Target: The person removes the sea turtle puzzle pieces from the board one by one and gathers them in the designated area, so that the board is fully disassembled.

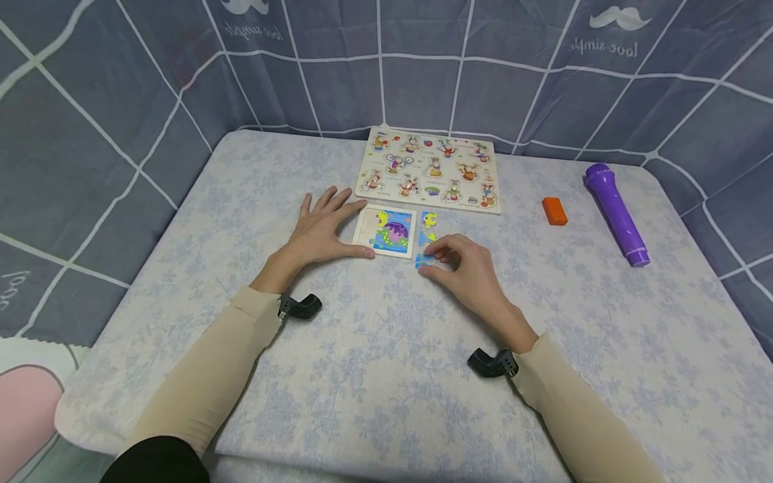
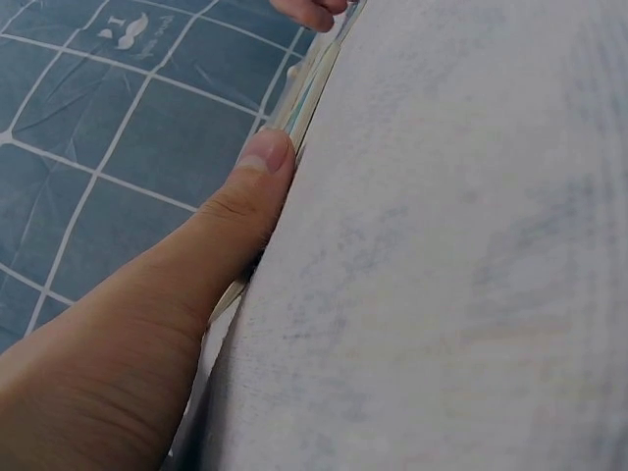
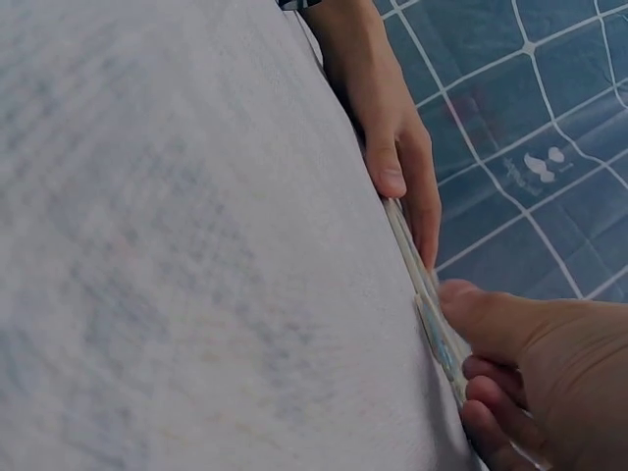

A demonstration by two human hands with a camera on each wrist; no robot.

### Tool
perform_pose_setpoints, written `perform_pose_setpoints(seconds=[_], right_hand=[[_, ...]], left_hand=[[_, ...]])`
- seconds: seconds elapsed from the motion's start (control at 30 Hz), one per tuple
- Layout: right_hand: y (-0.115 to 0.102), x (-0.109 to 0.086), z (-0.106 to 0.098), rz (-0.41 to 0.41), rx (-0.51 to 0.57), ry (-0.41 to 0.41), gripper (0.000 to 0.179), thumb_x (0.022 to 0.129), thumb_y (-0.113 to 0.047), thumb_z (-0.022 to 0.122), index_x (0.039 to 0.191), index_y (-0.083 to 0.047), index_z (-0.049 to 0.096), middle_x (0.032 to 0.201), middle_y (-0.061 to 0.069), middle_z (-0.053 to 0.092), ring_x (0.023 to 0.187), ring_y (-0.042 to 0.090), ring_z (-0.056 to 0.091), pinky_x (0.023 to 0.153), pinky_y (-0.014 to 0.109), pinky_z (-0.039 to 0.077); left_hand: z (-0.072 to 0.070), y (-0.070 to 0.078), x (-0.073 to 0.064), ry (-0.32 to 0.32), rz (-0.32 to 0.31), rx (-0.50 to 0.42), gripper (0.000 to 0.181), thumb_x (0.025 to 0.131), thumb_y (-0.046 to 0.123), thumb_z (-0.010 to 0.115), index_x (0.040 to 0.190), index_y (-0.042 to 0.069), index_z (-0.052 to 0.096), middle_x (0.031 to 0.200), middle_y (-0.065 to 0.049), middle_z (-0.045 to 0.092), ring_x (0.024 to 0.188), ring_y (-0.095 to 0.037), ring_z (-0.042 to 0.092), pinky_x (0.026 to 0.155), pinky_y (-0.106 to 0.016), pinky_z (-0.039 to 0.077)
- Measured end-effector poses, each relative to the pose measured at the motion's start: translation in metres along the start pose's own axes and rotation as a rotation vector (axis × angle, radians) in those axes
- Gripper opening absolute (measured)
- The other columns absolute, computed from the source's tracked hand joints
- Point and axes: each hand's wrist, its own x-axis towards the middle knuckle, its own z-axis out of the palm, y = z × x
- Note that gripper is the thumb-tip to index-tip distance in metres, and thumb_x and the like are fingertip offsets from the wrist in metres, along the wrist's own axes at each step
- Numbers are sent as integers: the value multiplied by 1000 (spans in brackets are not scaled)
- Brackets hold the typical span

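Background: blue-grey curtain with white grid lines; before it, a tabletop under a pale cloth with a faint blue pattern. Far side, centre: one large picture board with cartoon figures, lying flat. Far right: one orange block; further right, one purple tube, lying aslant. Centre, just near of the board: one small puzzle tray, flat, partly filled with a blue, yellow and purple picture, its left part bare. Just right of the tray, in a row from far to near: far piece, middle piece, near piece. Left hand: fingers spread and released, thumb against the tray's near edge, forefinger at its far left corner, apparently steadying it. Right hand: thumb and forefinger appear to pinch the near piece; whether it is lifted, cannot tell. Step in hand, as judged: taking up a loose piece. Next move would call for carrying it left over the tray, turning it to match, and pressing it into the bare part.
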Motion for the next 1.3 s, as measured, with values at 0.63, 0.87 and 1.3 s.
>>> perform_pose_setpoints(seconds=[0.63,0.87,1.3], right_hand=[[-27,94,33,-33,98,-141,34,100,0,67,134,-4,65,122,12,75,105,24,69,93,39,60],[-24,112,42,-52,-9,-266,50,97,-9,77,143,-7,59,126,9,73,112,26,65,98,42,54],[-26,129,39,-68,-109,-420,49,97,-10,78,141,-2,57,121,11,67,108,26,61,104,42,48]], left_hand=[[-2,-3,-3,-9,-8,15,111,74,77,80,165,31,37,177,-8,19,165,-34,6,128,-69,-5],[-1,0,-2,-20,-2,10,111,74,79,79,166,32,37,177,-7,19,165,-34,5,127,-69,-6],[-3,2,-3,-20,-14,18,111,74,78,80,165,31,38,177,-7,19,165,-34,6,127,-70,-5]])
